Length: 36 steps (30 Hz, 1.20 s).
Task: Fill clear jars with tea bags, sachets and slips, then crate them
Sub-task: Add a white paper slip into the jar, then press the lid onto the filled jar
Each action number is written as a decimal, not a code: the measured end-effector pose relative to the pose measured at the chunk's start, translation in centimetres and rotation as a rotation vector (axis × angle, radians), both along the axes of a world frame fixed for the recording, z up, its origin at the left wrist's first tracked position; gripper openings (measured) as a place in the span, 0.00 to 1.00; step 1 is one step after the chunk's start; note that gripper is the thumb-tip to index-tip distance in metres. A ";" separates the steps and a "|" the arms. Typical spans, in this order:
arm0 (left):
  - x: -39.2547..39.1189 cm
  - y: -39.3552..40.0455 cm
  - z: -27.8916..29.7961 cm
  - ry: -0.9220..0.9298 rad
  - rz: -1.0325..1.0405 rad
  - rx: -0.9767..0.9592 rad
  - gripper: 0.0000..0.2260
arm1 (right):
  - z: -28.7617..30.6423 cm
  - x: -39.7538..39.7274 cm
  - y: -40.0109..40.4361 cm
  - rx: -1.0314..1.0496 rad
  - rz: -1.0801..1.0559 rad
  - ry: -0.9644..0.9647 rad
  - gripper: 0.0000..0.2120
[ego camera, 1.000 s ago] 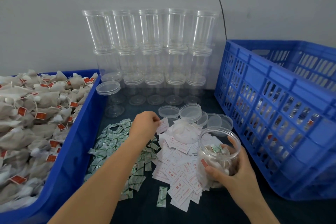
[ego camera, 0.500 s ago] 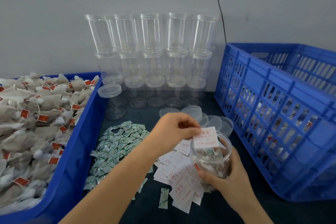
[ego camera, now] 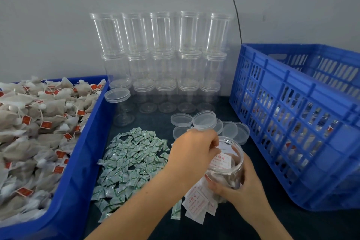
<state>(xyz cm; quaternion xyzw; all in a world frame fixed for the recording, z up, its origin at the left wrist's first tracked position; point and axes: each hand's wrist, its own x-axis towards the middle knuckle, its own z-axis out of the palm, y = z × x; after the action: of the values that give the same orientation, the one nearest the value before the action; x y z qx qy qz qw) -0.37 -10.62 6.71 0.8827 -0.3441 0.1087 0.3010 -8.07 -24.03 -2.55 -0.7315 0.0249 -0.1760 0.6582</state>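
Clear round plastic jar [ego camera: 229, 169] — open-mouthed, part-filled with tea bags, standing on the dark tabletop [ego camera: 243, 226] over a pile of white red-printed paper slips [ego camera: 196, 203]. Right hand [ego camera: 240, 185] curled round its lower wall. Left hand [ego camera: 191, 151] at the jar mouth, fingers bent, pinching one white slip with red print [ego camera: 223, 160] partly inside the rim. Heap of green-and-white sachets [ego camera: 128, 163] left of the slips. Solid blue tub of tea bags [ego camera: 78, 181] far left — slatted blue plastic crate [ego camera: 303, 122] right. Stacked empty clear jars [ego camera: 161, 60] behind; loose clear lids [ego camera: 204, 120] near them.
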 end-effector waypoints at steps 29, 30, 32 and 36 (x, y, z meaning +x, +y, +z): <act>-1.4 1.9 -8.1 0.630 -0.431 -0.565 0.45 | 1.9 0.0 1.0 -0.050 0.008 0.044 0.50; -1.4 1.7 -7.9 0.626 -0.418 -0.579 0.44 | 2.1 0.0 1.0 -0.052 0.008 0.046 0.49; -1.5 1.4 -7.7 0.610 -0.412 -0.598 0.42 | 2.5 0.1 1.0 -0.057 0.026 0.050 0.48; -1.5 1.2 -7.5 0.628 -0.380 -0.613 0.41 | 3.9 -0.1 0.6 -0.045 0.102 0.117 0.51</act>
<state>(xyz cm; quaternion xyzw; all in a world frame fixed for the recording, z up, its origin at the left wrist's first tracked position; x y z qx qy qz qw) -1.92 -9.43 -0.75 0.6650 -0.3438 -0.1239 0.6514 -8.14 -23.46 1.34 -0.7556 0.0219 -0.0996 0.6470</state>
